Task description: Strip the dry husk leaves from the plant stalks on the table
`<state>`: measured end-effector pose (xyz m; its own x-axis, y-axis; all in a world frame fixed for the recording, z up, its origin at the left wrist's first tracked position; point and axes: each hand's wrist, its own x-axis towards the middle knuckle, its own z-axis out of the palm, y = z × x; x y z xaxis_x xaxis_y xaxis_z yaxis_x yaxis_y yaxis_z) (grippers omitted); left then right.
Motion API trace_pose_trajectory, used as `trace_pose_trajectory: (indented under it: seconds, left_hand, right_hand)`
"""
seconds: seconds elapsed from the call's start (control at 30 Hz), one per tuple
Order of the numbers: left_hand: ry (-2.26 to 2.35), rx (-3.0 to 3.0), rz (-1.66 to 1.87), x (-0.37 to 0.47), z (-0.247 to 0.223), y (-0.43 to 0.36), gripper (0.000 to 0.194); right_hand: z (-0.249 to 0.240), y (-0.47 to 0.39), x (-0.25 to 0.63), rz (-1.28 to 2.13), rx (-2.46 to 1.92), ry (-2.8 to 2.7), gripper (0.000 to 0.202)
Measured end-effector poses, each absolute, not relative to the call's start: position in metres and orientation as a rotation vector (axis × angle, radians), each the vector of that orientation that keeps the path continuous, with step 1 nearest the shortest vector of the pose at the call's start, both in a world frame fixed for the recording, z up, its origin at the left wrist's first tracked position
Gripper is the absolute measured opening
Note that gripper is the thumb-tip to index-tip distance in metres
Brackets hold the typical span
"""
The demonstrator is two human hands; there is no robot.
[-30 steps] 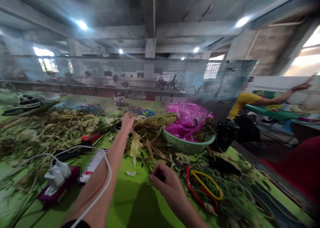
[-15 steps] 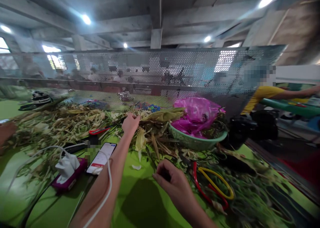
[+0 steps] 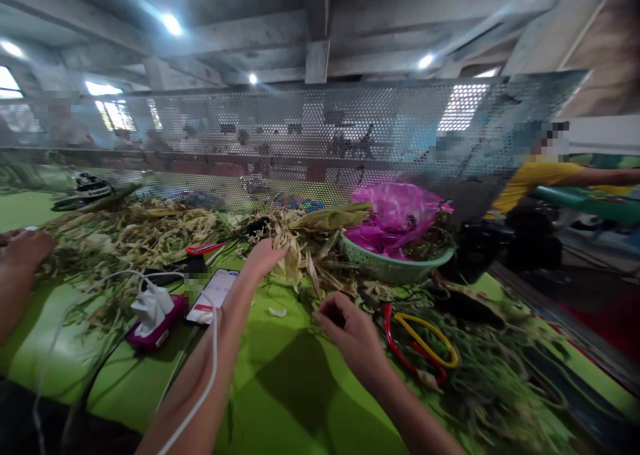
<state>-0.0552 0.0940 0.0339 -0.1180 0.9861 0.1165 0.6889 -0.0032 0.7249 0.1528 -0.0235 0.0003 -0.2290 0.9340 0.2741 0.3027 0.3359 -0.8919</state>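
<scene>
My left hand (image 3: 269,258) reaches forward into the heap, its fingers closed on pale dried corn husks (image 3: 291,262). Their tips are partly hidden among the husks. Nearer to me, my right hand (image 3: 345,320) hovers over the green table (image 3: 280,375), thumb and fingers curled together. Whether something thin sits in that pinch cannot be made out. Just right of it lie scissors or pliers with red and yellow handles (image 3: 430,338). A small white husk scrap (image 3: 277,312) rests on the table between my hands. A white cable (image 3: 213,362) runs across my left forearm.
A phone (image 3: 214,296) and a purple power strip (image 3: 156,322) with white plugs lie left. Beyond is a red cutter (image 3: 206,248). A green basket (image 3: 400,268) holds a pink plastic bag (image 3: 395,218). Another person's hand (image 3: 27,247) is far left. A perforated metal screen (image 3: 300,135) stands behind.
My left hand has drawn back slightly toward me, with pale husks now gathered at its fingers. My right hand keeps its curled shape. The other person's hand shows more, and the view has shifted slightly.
</scene>
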Motion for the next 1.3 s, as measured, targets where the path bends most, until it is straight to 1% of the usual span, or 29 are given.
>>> trace_pose_trajectory:
  seconds: [0.07, 0.1, 0.17, 0.23, 0.33, 0.43, 0.53, 0.67, 0.8, 1.03, 1.2, 1.3]
  left_hand:
    - [1.695, 1.724, 1.030, -0.050, 0.036, 0.083, 0.026]
    - [1.542, 1.681, 1.149, -0.045, 0.036, 0.077, 0.029]
    - [1.298, 1.595, 1.272, -0.033, 0.032, 0.063, 0.030]
    - [1.160, 1.569, 1.281, -0.019, 0.025, 0.049, 0.029]
    - [1.153, 1.565, 1.260, -0.001, 0.010, 0.029, 0.029]
    - [1.052, 1.538, 1.213, 0.010, -0.002, 0.018, 0.031]
    - [0.984, 1.411, 1.217, 0.010, -0.007, 0.017, 0.025]
    - [1.037, 1.191, 1.307, 0.003, -0.004, 0.019, 0.022]
    - [1.056, 1.000, 1.326, 0.000, 0.002, 0.016, 0.021]
    - [1.035, 1.002, 1.369, -0.002, 0.005, 0.015, 0.019]
    - [0.954, 1.024, 1.269, -0.005, 0.002, 0.016, 0.027]
    - [0.927, 1.003, 1.187, -0.004, 0.004, 0.013, 0.032]
  right_hand:
    - [0.003, -0.021, 0.156, 0.914, -1.083, -1.631, 0.015]
    - [0.004, -0.020, 0.158, 0.912, -1.072, -1.579, 0.018]
    - [0.008, -0.019, 0.162, 0.889, -1.072, -1.492, 0.028]
    - [0.011, -0.017, 0.165, 0.862, -1.087, -1.439, 0.037]
    - [0.010, -0.012, 0.168, 0.909, -1.094, -1.418, 0.042]
    - [0.002, -0.006, 0.169, 0.989, -1.072, -1.453, 0.038]
    - [-0.005, -0.002, 0.171, 0.969, -1.095, -1.430, 0.032]
    - [-0.005, 0.000, 0.172, 1.012, -1.085, -1.312, 0.030]
    - [-0.002, -0.001, 0.171, 1.001, -1.095, -1.260, 0.030]
    - [-0.001, -0.002, 0.169, 1.010, -1.095, -1.209, 0.029]
    - [0.002, -0.004, 0.170, 1.010, -1.012, -1.090, 0.025]
    - [0.004, -0.005, 0.168, 1.066, -0.967, -1.029, 0.028]
